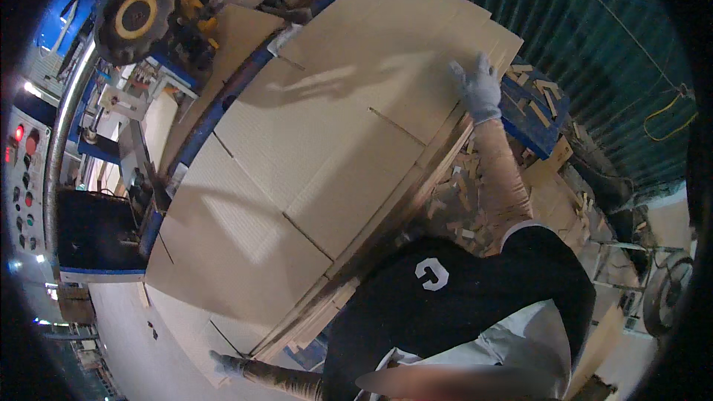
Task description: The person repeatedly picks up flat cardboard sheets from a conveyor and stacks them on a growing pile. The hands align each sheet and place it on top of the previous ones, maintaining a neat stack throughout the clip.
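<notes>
A large tan cardboard sheet [319, 156] with cut slots lies in front of me on top of a stack of cardboard [401, 204]. My right hand [479, 93], in a grey glove, rests at its far right edge with thumb and fingers spread. At the near left end of the sheet is my left hand [229, 364], also gloved, its fingers stretched out over the edge. Its fingertips are small and partly hard to make out. Neither hand shows anything lifted. Shadows fall across the cardboard.
A machine with a black handwheel [137, 16] and blue frame stands along the left. A control panel [28, 178] with a lit red lamp is at the far left. Cardboard scraps [453, 208] litter the floor and a blue platform [531, 115]. A green corrugated wall [579, 22] rises behind.
</notes>
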Demonstrator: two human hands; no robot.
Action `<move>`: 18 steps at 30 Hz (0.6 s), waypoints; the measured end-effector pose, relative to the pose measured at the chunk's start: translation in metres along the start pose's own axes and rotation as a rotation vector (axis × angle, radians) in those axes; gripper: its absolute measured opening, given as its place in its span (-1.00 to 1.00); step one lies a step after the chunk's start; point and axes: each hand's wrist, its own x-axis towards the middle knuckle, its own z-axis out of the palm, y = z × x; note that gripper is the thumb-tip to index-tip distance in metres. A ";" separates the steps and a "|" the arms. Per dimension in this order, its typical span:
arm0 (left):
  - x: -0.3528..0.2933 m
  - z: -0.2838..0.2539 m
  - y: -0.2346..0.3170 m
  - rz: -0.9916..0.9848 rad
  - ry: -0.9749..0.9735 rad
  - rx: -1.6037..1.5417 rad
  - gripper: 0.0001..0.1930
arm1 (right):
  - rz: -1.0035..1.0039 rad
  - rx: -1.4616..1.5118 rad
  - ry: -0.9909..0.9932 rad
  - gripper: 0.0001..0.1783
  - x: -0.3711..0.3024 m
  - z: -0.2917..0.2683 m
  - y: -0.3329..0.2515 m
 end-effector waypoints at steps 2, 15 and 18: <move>0.021 0.004 -0.032 -0.070 -0.100 -0.086 -0.06 | 0.058 -0.211 -0.024 -0.21 -0.005 0.013 0.026; 0.075 -0.026 -0.081 0.346 -0.401 -0.748 -0.56 | 0.216 1.228 -0.205 -0.64 0.043 -0.042 -0.022; 0.036 -0.042 -0.056 0.220 -0.589 -0.997 -0.52 | -0.060 0.869 -0.021 -0.62 0.038 -0.114 -0.049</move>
